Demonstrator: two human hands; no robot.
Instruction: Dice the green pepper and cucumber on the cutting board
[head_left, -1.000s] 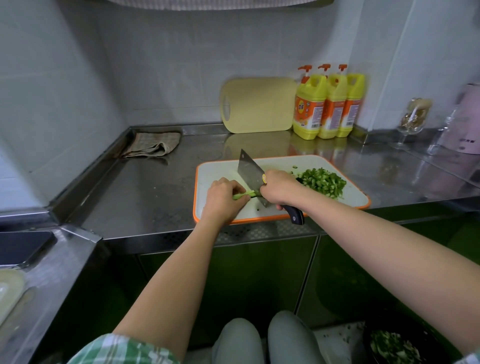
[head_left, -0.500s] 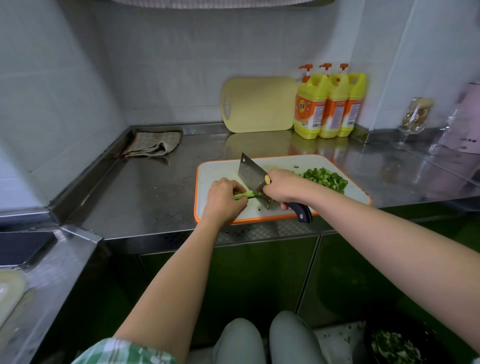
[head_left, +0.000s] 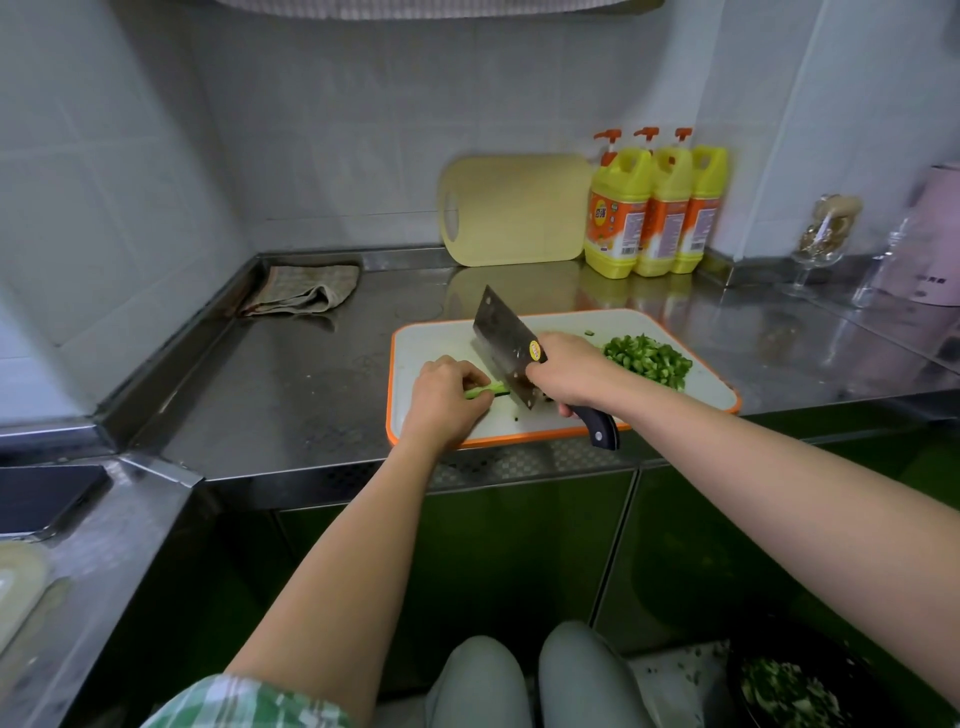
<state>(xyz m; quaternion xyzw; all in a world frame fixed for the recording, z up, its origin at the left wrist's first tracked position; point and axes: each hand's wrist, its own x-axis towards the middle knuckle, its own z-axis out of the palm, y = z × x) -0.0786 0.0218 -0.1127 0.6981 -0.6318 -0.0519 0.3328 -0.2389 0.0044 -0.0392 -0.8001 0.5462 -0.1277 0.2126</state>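
- Since half a second ago, I read the cleaver (head_left: 501, 332) tip as raised higher over the cutting board (head_left: 431, 343); both hands are where they were.
- Nearest: dark bowl (head_left: 789, 691) beside the knees, holding chopped green bits.
- Left hand (head_left: 447, 400): fingers curled, pinning the green strip (head_left: 485, 391) to the board. I cannot tell whether it is pepper or cucumber.
- Hazard: the knuckles sit just beside the blade. If the slick, narrow strip rolls, the edge could meet a finger.
- Right hand (head_left: 566, 371): wrapped round the black handle; the broad rectangular steel blade is tilted.
- Diced pile (head_left: 649, 358): small glossy cubes on the board's right; a careless sweep could scatter them.
- Far: crumpled cloth (head_left: 306, 288); smooth yellow board (head_left: 519, 208) against the tiles.
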